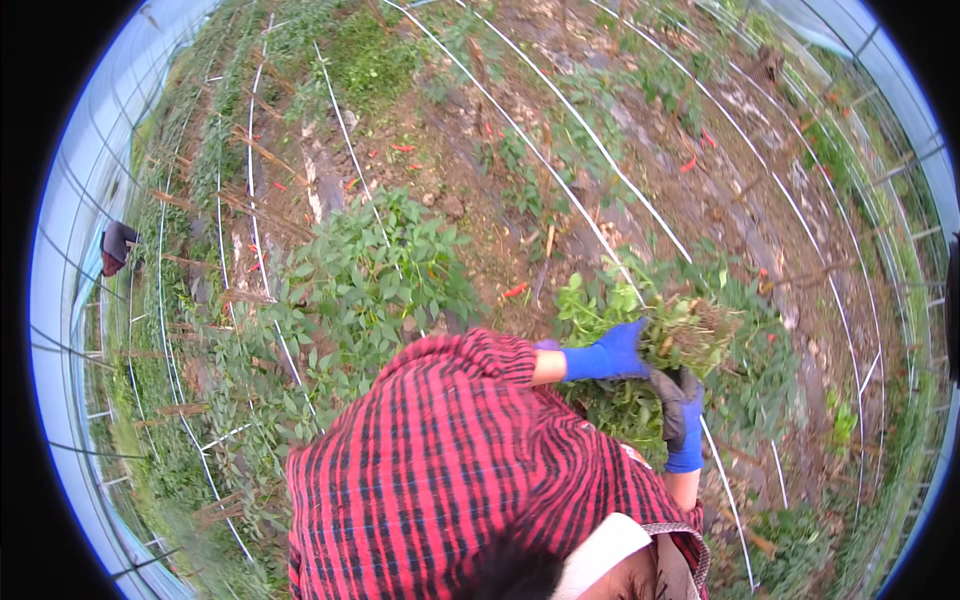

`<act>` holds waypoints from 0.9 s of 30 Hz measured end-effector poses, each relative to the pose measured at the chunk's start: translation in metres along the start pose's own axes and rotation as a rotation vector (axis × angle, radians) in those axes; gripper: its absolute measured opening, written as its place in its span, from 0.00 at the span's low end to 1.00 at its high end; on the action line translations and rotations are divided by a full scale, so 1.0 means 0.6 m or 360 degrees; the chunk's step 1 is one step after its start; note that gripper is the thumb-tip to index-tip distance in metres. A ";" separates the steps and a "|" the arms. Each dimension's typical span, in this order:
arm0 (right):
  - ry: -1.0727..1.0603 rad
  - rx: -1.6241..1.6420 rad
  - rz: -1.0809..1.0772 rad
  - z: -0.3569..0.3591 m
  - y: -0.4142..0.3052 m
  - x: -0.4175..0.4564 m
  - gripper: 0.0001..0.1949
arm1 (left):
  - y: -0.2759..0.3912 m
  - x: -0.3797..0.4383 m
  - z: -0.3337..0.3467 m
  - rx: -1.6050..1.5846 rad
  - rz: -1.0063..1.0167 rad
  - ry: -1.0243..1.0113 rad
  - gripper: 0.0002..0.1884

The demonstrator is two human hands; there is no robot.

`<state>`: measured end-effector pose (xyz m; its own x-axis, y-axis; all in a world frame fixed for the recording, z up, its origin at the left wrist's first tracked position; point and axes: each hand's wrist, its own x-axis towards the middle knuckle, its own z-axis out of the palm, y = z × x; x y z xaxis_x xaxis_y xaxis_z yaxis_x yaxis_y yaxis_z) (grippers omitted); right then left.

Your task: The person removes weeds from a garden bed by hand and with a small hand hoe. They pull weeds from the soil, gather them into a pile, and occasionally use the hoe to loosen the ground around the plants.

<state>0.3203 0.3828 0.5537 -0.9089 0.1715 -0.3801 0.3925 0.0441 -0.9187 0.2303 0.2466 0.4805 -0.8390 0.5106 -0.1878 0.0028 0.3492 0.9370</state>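
Observation:
Both of my hands wear blue work gloves with dark grey palms. Between them is a bundle of uprooted green plants (686, 330), with a mat of brown roots on its right side. My left hand (616, 351) grips the bundle from the left, its fingers partly hidden by leaves. My right hand (679, 416) holds it from below, fingers curled upward against the stems. More leafy greens (626, 409) hang under and beside my hands. Leafy pepper plants (757, 375) stand right behind the bundle.
White support lines (555, 176) run along the rows, near my hands too. Wooden stakes (255, 296) stand among pepper plants (375, 270). Red chilli peppers (515, 290) lie on soil. Blue plastic greenhouse film (75, 217) encloses the sides. Another person (116, 246) bends at far left.

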 end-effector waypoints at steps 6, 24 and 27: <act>-0.0233 0.0201 -0.0312 0.054 -0.036 0.037 0.28 | -0.055 0.024 -0.456 0.0523 0.0421 0.0300 0.37; 0.1801 0.1075 0.0348 0.015 0.199 -0.227 0.16 | -0.330 0.304 -0.215 0.0881 0.0332 -0.0826 0.14; 0.1974 0.1176 0.0311 0.039 0.223 -0.270 0.16 | -0.301 0.236 -0.017 0.0506 0.0092 -0.1434 0.14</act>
<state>0.5170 0.3379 0.4901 0.0027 0.8545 -0.5195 -0.0155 -0.5194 -0.8544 0.1053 0.2479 0.2879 -0.0994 0.9000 -0.4243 0.2901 0.4341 0.8529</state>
